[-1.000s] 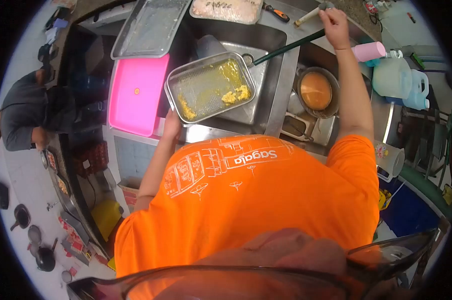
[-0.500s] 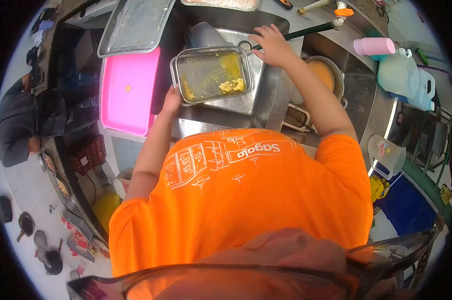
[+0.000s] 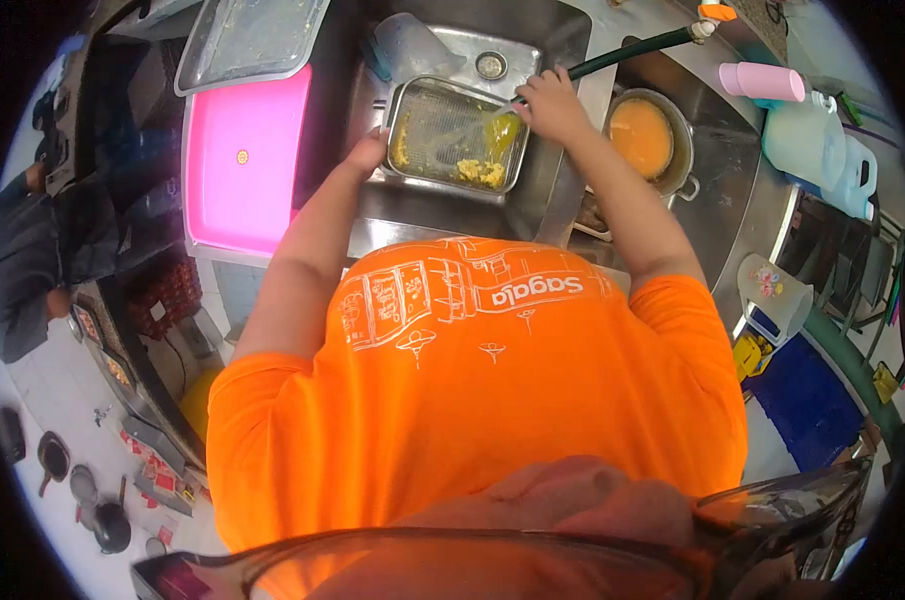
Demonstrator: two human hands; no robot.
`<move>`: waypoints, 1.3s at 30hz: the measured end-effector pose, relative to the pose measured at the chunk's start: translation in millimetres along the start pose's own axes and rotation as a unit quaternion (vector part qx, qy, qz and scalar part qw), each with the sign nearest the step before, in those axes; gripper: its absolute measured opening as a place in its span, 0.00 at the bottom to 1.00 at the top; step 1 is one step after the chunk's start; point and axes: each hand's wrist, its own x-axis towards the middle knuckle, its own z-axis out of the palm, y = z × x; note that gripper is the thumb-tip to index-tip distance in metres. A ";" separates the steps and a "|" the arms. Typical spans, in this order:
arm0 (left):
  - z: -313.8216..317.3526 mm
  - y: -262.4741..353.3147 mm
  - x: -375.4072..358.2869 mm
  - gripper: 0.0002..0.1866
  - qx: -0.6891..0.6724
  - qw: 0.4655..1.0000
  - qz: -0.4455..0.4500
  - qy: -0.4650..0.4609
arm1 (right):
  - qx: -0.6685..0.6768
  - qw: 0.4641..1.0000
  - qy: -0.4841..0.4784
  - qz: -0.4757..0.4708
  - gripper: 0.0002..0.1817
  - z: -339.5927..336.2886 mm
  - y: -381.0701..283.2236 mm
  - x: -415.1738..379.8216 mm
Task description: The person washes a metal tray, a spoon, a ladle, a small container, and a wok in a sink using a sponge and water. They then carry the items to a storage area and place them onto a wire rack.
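Observation:
A rectangular metal pan (image 3: 438, 135) with a mesh-like bottom is held over the sink (image 3: 373, 215). Yellow food scraps (image 3: 481, 172) cling inside, mostly near its lower right corner. My left hand (image 3: 370, 152) grips the pan's left rim, its fingers partly hidden behind the edge. Over the pan's upper right corner, my right hand (image 3: 555, 105) is closed round the end of a dark green hose (image 3: 633, 52). A pale streak, seemingly water, runs from the hose end into the pan, where yellowish liquid shows.
A clear plastic jug (image 3: 418, 50) lies in the basin near the drain (image 3: 491, 66). To the left are a pink tray (image 3: 243, 190) and a large clear tray (image 3: 253, 45). A pot (image 3: 641, 138) of orange liquid stands in the right basin. Another person (image 3: 23, 240) is at far left.
My right hand has come down and left, bringing the hose end over the pan. The pan has shifted right and slightly down in view, uncovering the drain. My left hand still holds its rim.

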 end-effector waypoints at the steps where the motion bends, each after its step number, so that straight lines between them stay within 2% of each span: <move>1: -2.5 -11.6 11.1 0.23 0.021 1.000 0.000 0.007 | 0.002 1.000 0.004 0.001 0.14 3.7 -11.4 -0.2; 3: -5.9 -39.1 12.4 0.24 0.062 0.998 -0.003 0.020 | 0.009 1.000 -0.017 0.006 0.14 8.3 -42.9 -9.9; 4: -11.5 -43.1 14.6 0.24 0.035 0.999 0.013 -0.019 | 0.013 0.999 -0.043 0.010 0.13 11.8 -52.5 -9.3; 6: -18.5 -41.8 10.5 0.23 0.067 0.997 -0.044 -0.011 | 0.015 0.997 -0.067 0.031 0.13 16.6 -64.9 -6.9; 9: -24.2 -18.8 -19.9 0.23 0.076 0.990 -0.119 -0.025 | 0.071 0.996 -0.025 0.043 0.12 14.2 -63.2 -4.5; 10: -25.1 -14.1 -25.7 0.23 0.072 0.987 -0.140 -0.035 | 0.087 0.995 0.018 0.040 0.11 8.2 -61.4 -1.4; 12: -24.1 -15.1 -26.8 0.22 0.000 0.992 -0.128 -0.013 | 0.113 0.987 0.105 0.034 0.10 -11.0 -50.3 8.5; 13: -20.6 -20.4 -21.9 0.22 -0.038 0.992 -0.121 -0.004 | 0.123 0.974 0.187 0.022 0.10 -29.0 -40.1 13.7; 14: -36.5 -120.0 49.4 0.17 -0.028 0.996 -0.087 -0.015 | 0.132 0.955 0.266 0.008 0.10 -54.5 -28.8 19.3; 16: -33.9 -121.3 36.5 0.15 0.112 0.978 -0.168 -0.047 | 0.063 0.937 0.332 0.091 0.11 -137.3 -29.7 3.2; 17: -33.9 -116.0 31.7 0.14 0.182 0.959 -0.209 -0.066 | 0.027 0.898 0.431 0.085 0.10 -152.0 -5.1 3.4; 19: -31.2 -109.5 28.1 0.14 0.259 0.938 -0.218 -0.072 | -0.099 0.792 0.599 0.061 0.09 -193.8 34.4 12.0; 21: -30.8 -96.5 23.7 0.15 0.336 0.912 -0.223 -0.077 | -0.136 0.811 0.537 0.188 0.10 -233.4 26.4 14.4; 23: -21.2 -85.8 11.3 0.13 0.262 0.932 -0.247 -0.032 | -0.021 0.860 0.465 0.211 0.09 -231.1 56.9 9.9; 24: -27.1 -109.7 33.2 0.13 0.354 0.910 -0.209 -0.055 | 0.039 0.877 0.424 0.221 0.09 -228.7 72.2 9.6; 25: -30.0 -125.0 44.9 0.14 0.441 0.878 -0.169 -0.077 | 0.001 0.889 0.407 0.210 0.10 -225.8 77.3 8.9; 27: -29.5 -120.1 44.2 0.17 0.473 0.872 -0.121 0.024 | -0.073 0.906 0.373 0.188 0.11 -218.5 83.0 8.3; 28: -29.7 -114.9 42.0 0.18 0.488 0.864 -0.096 0.075 | -0.101 0.897 0.394 0.174 0.15 -218.4 82.6 7.5; 29: -32.5 -128.1 51.7 0.18 0.499 0.856 -0.082 0.104 | -0.168 0.880 0.401 0.192 0.14 -214.9 88.2 3.5; 31: -38.5 -185.3 83.2 0.18 0.522 0.836 -0.055 0.160 | -0.299 0.832 0.409 0.227 0.15 -207.3 96.2 -13.2; 32: -39.1 -178.0 79.5 0.16 0.440 0.875 -0.110 0.170 | -0.276 0.826 0.376 0.318 0.24 -211.1 83.4 -14.5; 34: -38.6 -146.2 64.8 0.15 0.262 0.922 -0.217 0.183 | -0.096 0.824 0.329 0.451 0.29 -226.9 58.4 -8.2; 35: -38.6 -136.0 60.3 0.15 0.322 0.913 -0.200 0.151 | -0.005 0.807 0.298 0.510 0.31 -231.4 52.7 -7.2; 37: -33.6 -141.9 41.6 0.18 0.438 0.880 -0.158 0.088 | -0.020 0.808 0.297 0.508 0.33 -230.7 49.4 -26.9; 39: -30.9 -169.4 62.6 0.18 0.398 0.896 -0.105 0.166 | -0.024 0.811 0.298 0.503 0.34 -229.5 64.3 -29.2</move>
